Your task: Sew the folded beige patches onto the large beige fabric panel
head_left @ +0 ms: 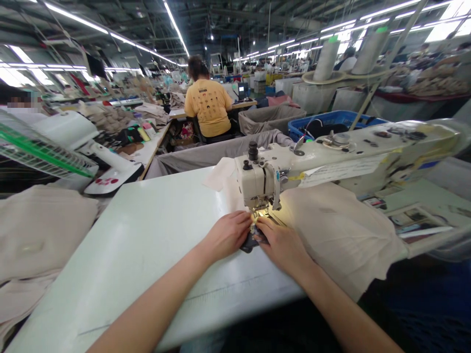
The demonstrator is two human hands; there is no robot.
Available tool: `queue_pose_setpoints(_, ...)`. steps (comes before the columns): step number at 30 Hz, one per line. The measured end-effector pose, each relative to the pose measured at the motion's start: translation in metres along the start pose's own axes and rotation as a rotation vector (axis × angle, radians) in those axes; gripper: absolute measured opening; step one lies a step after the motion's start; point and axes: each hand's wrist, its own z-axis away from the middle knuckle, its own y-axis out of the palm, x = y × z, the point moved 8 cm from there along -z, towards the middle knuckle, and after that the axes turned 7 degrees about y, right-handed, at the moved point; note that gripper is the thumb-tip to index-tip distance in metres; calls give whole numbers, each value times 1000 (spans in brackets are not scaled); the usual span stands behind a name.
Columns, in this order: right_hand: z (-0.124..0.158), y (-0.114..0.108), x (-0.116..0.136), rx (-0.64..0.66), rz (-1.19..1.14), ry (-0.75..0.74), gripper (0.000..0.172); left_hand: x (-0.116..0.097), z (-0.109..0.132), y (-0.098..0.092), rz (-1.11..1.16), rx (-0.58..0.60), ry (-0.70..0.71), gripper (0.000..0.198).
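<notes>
Left hand (228, 234) and right hand (284, 246) lay close together just before the lit needle area of a cream-coloured metal sewing machine (257, 182); from where I stood, I couldn't tell whether either pinched anything. A broad, thin, pale beige cloth (338, 223) spread beside the machine's head, to its right. I judged the sewing partway through, though no finished seam showed, nor how much remained. Well left of the machine, beyond a smooth, pale green counter (147, 220), soft beige fabric (44, 225) lay heaped, worked or unworked I couldn't say.
</notes>
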Motion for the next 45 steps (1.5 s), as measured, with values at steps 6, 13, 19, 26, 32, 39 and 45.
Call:
queue_pose_setpoints(6,11,2,0,-59,-11,10,31,8,0,1,-28,-25,-15,31)
queue_pose_setpoints(13,24,6,-2,-109,-5,7,31,7,3,4,-39,-38,-52,34)
queue_pose_setpoints(19,23,3,-1,-122,-10,2,30,9,3,3,-37,-35,-76,33)
queue_pose_setpoints(26,24,2,0,-126,-3,2,29,9,2,2,-35,-26,-59,34)
queue_pose_setpoints(32,24,3,0,-118,11,4,29,12,3,4,-24,-44,-73,34)
queue_pose_setpoints(39,24,1,0,-102,-24,9,30,15,8,6,-36,-90,-128,34)
queue_pose_setpoints(45,37,-7,-10,-158,-104,20,31,-27,17,1,-76,16,-208,28)
